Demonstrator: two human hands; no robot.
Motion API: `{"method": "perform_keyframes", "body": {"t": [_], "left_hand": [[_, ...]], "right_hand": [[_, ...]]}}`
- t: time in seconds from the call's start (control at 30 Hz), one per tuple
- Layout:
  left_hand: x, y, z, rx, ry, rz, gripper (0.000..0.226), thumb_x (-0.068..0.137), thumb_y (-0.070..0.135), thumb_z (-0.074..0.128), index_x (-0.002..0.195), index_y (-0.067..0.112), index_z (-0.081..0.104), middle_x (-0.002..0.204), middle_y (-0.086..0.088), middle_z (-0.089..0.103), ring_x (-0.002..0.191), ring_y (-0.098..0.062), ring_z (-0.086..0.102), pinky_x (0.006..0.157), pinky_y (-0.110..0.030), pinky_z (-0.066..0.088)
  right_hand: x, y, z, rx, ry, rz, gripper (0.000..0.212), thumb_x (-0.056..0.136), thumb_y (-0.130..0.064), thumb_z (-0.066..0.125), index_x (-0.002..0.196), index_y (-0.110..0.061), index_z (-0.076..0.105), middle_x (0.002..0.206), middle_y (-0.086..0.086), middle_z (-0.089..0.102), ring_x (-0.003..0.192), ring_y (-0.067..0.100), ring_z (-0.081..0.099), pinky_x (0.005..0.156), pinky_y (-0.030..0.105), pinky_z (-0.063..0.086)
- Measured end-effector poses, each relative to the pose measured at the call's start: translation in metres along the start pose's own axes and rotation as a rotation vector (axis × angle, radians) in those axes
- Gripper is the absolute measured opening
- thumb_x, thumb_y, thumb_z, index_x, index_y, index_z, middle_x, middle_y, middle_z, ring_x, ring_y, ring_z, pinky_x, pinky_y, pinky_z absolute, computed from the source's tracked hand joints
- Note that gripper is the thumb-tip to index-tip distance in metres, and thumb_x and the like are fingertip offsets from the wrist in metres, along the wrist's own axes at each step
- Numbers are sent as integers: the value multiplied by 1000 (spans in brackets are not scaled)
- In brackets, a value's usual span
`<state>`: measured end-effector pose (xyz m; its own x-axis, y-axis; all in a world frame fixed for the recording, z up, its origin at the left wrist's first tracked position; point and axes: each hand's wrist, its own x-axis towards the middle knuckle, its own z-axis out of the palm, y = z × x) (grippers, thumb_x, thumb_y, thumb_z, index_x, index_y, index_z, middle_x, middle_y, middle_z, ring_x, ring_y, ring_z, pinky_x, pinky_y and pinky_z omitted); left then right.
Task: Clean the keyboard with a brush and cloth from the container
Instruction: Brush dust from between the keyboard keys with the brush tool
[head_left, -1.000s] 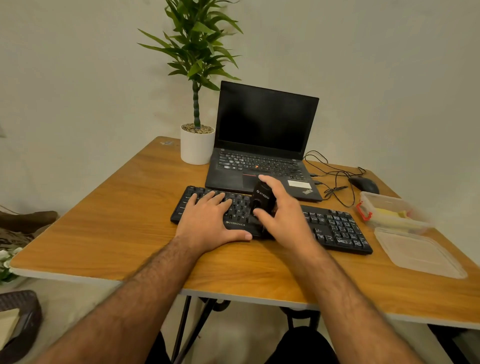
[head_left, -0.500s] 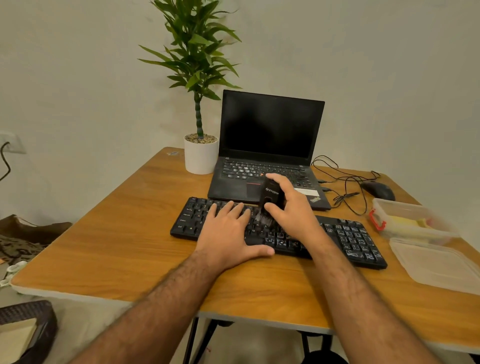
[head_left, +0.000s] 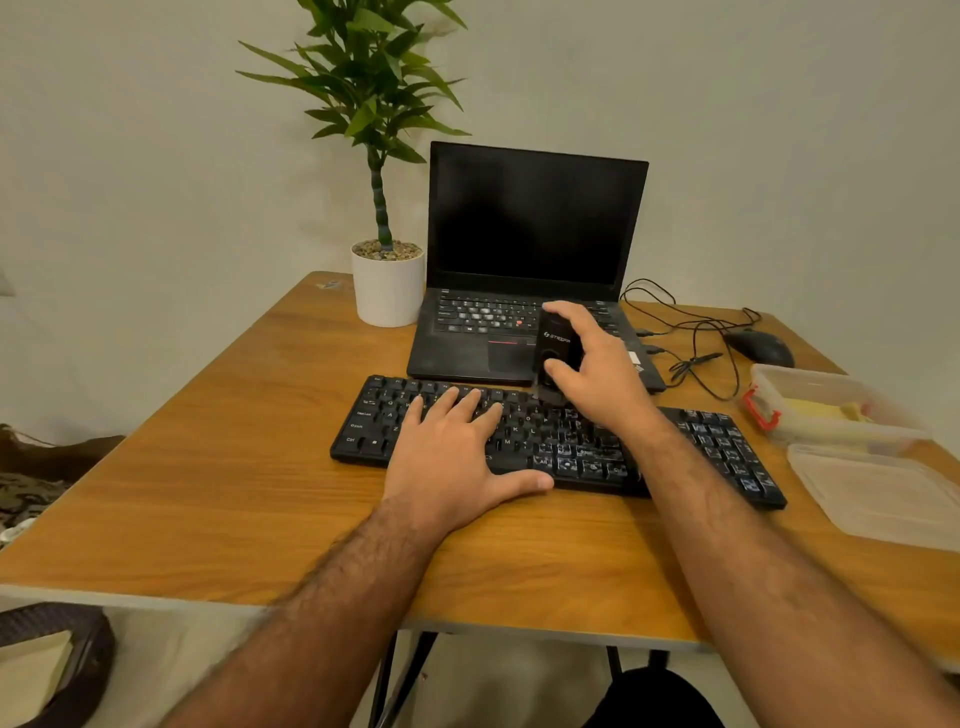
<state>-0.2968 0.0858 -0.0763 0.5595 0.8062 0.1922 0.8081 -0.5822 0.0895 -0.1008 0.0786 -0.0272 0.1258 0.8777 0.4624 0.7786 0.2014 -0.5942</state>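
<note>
A black keyboard (head_left: 717, 441) lies across the middle of the wooden table (head_left: 218, 467). My left hand (head_left: 457, 457) rests flat on its left half, fingers spread over the keys and thumb along the front edge. My right hand (head_left: 597, 374) grips a black brush (head_left: 556, 348) upright, its bristle end on the keyboard's far row near the centre. A clear plastic container (head_left: 826, 410) with a red clip stands at the right and holds something yellow. Its lid (head_left: 883, 493) lies in front of it.
An open black laptop (head_left: 524, 249) sits just behind the keyboard. A potted plant (head_left: 387, 280) stands to its left. A black mouse (head_left: 761, 347) and loose cables (head_left: 691, 332) lie at the back right. A dark basket (head_left: 57, 660) is on the floor at lower left.
My right hand has carried the brush from the keyboard's front rows to its far edge near the laptop. My left hand has stayed flat on the keys.
</note>
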Motion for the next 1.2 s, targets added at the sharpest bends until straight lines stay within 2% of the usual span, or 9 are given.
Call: {"method": "perform_keyframes", "body": {"t": [0.1, 0.2, 0.33, 0.5, 0.7, 0.9, 1.0, 1.1, 1.2], "left_hand": [[-1, 1, -1, 3, 12, 13, 119, 61, 102, 13, 155, 31, 30, 164, 1, 25, 153, -21, 12, 124, -52, 7], [0, 0, 0, 9, 9, 12, 120, 60, 102, 13, 155, 30, 29, 164, 2, 24, 153, -21, 13, 124, -52, 7], [-1, 0, 0, 6, 5, 4, 120, 60, 103, 15, 155, 31, 29, 165, 2, 23, 153, -20, 11, 124, -51, 5], [1, 1, -1, 1, 3, 3, 120, 60, 102, 14, 155, 31, 29, 164, 2, 23, 153, -20, 11, 124, -51, 6], [-1, 0, -1, -11, -4, 0, 120, 61, 102, 17, 156, 30, 29, 165, 2, 23, 153, -19, 12, 124, -51, 5], [0, 1, -2, -5, 5, 4, 120, 60, 102, 15, 155, 30, 31, 164, 2, 25, 153, -19, 13, 124, -51, 7], [-1, 1, -3, -9, -3, 1, 120, 60, 102, 16, 155, 30, 30, 164, 3, 23, 153, -19, 12, 124, -50, 6], [-2, 2, -4, -8, -13, 0, 121, 59, 102, 14, 156, 30, 29, 165, 4, 22, 153, -18, 11, 124, -50, 5], [-1, 2, -4, -4, -12, -3, 122, 58, 102, 14, 156, 30, 29, 165, 3, 22, 153, -18, 11, 124, -50, 5]], "right_hand": [[-6, -6, 9, 142, -94, -34, 62, 90, -7, 64, 140, -36, 42, 121, -14, 49, 102, 7, 58, 84, 31, 59], [-6, -2, 14, 48, -74, -83, 62, 92, -8, 63, 142, -36, 39, 124, -13, 47, 109, 6, 54, 85, 25, 56], [5, 12, 6, -68, 56, -15, 62, 91, -9, 64, 143, -34, 40, 126, -8, 52, 114, 12, 53, 92, 38, 56], [-1, 6, 11, 158, -54, -27, 61, 91, -5, 64, 139, -35, 43, 116, -28, 43, 103, 2, 55, 73, 14, 55], [3, 20, 0, -74, 93, 54, 63, 90, -10, 65, 142, -36, 42, 124, -3, 55, 111, 13, 55, 91, 37, 56], [-4, 14, 5, 221, 13, 34, 63, 89, -4, 66, 140, -36, 45, 123, -15, 46, 107, 6, 56, 74, 18, 57], [-3, 21, -3, 132, 52, 87, 63, 90, -7, 66, 140, -40, 44, 124, -9, 50, 107, 9, 56, 77, 23, 57], [-1, 32, -13, -37, 155, 147, 64, 90, -10, 66, 138, -43, 42, 126, -2, 57, 110, 13, 57, 84, 35, 59], [-4, 31, -13, 67, 178, 166, 64, 90, -9, 67, 140, -41, 42, 126, -5, 55, 104, 6, 56, 75, 19, 56]]}}
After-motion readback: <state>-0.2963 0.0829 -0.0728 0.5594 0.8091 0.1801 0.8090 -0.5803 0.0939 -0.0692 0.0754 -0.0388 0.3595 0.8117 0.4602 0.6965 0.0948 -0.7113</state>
